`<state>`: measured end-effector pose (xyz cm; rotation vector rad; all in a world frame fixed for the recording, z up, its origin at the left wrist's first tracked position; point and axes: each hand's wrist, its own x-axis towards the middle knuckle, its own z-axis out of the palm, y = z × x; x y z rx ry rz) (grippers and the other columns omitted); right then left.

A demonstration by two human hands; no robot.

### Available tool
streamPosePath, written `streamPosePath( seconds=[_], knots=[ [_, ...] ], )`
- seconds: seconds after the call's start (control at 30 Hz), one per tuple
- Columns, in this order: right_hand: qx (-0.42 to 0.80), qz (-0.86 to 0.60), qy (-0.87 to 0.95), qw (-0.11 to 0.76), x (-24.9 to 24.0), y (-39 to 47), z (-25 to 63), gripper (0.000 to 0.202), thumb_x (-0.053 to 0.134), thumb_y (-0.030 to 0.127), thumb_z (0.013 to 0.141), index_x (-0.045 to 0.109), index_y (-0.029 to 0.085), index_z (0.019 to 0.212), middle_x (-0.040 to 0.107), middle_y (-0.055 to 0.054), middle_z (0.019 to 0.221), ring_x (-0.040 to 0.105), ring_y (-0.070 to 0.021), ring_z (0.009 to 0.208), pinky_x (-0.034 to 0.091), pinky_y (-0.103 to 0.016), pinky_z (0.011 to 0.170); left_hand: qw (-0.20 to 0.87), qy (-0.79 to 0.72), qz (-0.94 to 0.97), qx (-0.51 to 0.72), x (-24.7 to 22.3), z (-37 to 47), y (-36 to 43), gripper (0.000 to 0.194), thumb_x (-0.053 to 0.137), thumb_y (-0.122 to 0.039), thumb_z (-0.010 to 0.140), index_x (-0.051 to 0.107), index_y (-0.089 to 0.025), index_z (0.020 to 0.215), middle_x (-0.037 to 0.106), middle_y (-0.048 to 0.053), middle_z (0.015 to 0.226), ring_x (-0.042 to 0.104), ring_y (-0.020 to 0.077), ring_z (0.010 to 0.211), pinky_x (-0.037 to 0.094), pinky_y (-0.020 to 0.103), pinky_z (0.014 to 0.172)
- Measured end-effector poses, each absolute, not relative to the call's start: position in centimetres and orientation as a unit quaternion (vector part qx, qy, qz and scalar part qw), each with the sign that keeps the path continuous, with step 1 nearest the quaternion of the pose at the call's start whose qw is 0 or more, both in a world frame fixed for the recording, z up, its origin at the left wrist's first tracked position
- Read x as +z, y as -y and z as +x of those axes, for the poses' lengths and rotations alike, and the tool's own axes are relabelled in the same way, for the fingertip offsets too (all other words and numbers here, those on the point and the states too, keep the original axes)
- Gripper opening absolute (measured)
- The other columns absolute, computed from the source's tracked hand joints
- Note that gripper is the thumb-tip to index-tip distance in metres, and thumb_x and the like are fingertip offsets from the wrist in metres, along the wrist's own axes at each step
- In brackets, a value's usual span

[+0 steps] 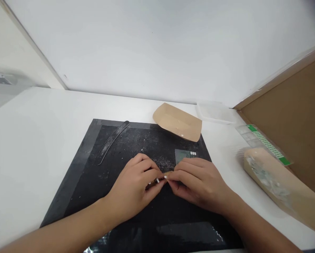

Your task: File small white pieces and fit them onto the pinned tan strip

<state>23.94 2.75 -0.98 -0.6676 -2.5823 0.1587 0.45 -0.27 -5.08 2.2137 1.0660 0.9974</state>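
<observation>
Over the black mat (173, 214), my two hands meet at their fingertips. My left hand (133, 181) is closed in a pinch around a small brown strip (168, 173) that bears a few tiny white pieces (158, 180). Most of the strip is hidden by fingers. My right hand (203, 181) pinches at the strip's right end, where a small white piece (165, 177) shows between the fingertips. Just beyond the right hand lies a greyish card (179, 155) with small white ovals (193, 153) on it. A dark curved nail file (114, 140), dusted white, rests at the mat's upper left.
A brown paper tray (177, 121) overlaps the mat's far edge. Behind it stands a clear plastic lid or box (215, 112). To the right are a green-and-clear package (269, 144) and another paper tray (300, 196) with clear plastic bits. White walls and a brown board border the table.
</observation>
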Motion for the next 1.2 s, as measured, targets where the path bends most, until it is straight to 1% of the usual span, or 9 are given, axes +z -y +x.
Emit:
streamPosePath(
  seconds=[0.1,0.27,0.37,0.53,0.67,1.2],
  knots=[
    [0.03,-0.248,0.942,0.223,-0.8,-2.5,23.6,0.003,0.07,0.014,0.097,0.07,0.017,0.097,0.069,-0.001,0.081,0.058,-0.0158,0.073,0.045,-0.032,0.067,0.248,-0.392,0.805,0.37,-5.2,0.5,0.2,0.007,0.069,-0.018,0.1,0.075,-0.02,0.098,0.074,0.003,0.097,0.059,0.0208,0.096,0.052,0.039,0.089],
    [0.019,-0.271,0.939,0.209,-0.6,-2.3,23.2,0.009,0.068,0.015,0.097,0.069,0.018,0.089,0.066,0.0,0.076,0.055,-0.016,0.07,0.04,-0.033,0.065,0.251,-0.391,0.804,0.37,-5.3,0.5,0.4,0.008,0.069,-0.016,0.1,0.075,-0.02,0.097,0.074,0.002,0.097,0.059,0.0201,0.096,0.051,0.039,0.089],
    [0.001,-0.275,0.939,0.205,-0.6,-2.3,23.1,0.013,0.067,0.016,0.097,0.068,0.019,0.085,0.063,0.002,0.073,0.053,-0.0153,0.068,0.035,-0.034,0.062,0.25,-0.392,0.806,0.367,-5.2,0.5,0.5,0.008,0.068,-0.016,0.1,0.074,-0.02,0.098,0.074,0.002,0.096,0.058,0.02,0.094,0.051,0.04,0.089],
    [-0.007,-0.278,0.939,0.202,-0.5,-2.3,22.9,0.014,0.067,0.017,0.097,0.067,0.02,0.083,0.061,0.002,0.072,0.049,-0.015,0.067,0.03,-0.035,0.061,0.25,-0.393,0.809,0.36,-5.2,0.4,0.5,0.009,0.067,-0.016,0.1,0.073,-0.02,0.096,0.073,0.003,0.094,0.057,0.0206,0.092,0.05,0.041,0.087],
    [-0.001,-0.283,0.939,0.198,-0.6,-2.3,22.8,0.015,0.066,0.017,0.097,0.067,0.02,0.083,0.06,0.002,0.072,0.048,-0.0156,0.067,0.03,-0.035,0.061,0.252,-0.387,0.808,0.367,-5.2,0.5,0.4,0.009,0.067,-0.015,0.1,0.074,-0.02,0.096,0.073,0.003,0.093,0.057,0.0204,0.092,0.05,0.04,0.088],
    [0.052,-0.291,0.937,0.187,-0.2,-2.0,22.9,0.015,0.061,0.017,0.099,0.07,0.019,0.087,0.063,0.001,0.074,0.052,-0.0155,0.066,0.034,-0.032,0.06,0.253,-0.39,0.803,0.373,-5.2,0.5,0.4,0.009,0.068,-0.016,0.1,0.075,-0.02,0.095,0.075,0.002,0.092,0.058,0.0203,0.091,0.051,0.04,0.088]
  ],
)
